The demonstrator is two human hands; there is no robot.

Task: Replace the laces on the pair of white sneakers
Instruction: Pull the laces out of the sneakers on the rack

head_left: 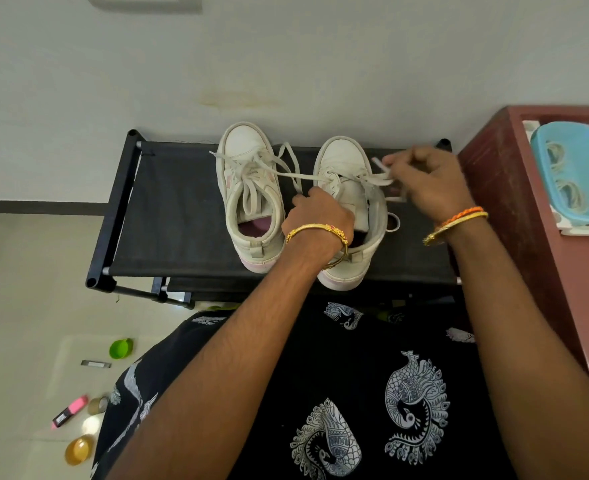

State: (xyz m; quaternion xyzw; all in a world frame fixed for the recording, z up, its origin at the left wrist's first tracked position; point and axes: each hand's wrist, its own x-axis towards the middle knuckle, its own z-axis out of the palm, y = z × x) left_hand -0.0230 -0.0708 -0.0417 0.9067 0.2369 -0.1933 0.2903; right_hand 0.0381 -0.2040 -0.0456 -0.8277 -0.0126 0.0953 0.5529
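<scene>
Nearest the camera, a person's lap in a black garment printed with white peacocks (414,407) fills the lower view, with both bare forearms reaching forward over it. The left hand (317,216), wearing a gold bangle, curls over the collar and tongue of the right-side white high-top sneaker (346,216), apparently to pin the shoe steady while its lace is worked. The right hand (428,183), wearing orange and gold bangles, sits just beside that shoe with its fingertips pinching the flat off-white lace (379,178), pulling the end out sideways, likely to draw it free of the eyelets. The second white high-top sneaker (248,199) stands close alongside, untouched, its loosened lace trailing across the gap towards its partner. Both shoes rest toes away on a black fabric rack shelf with a tube frame (168,209), set against a pale wall (286,64), which puts them within easy reach.
</scene>
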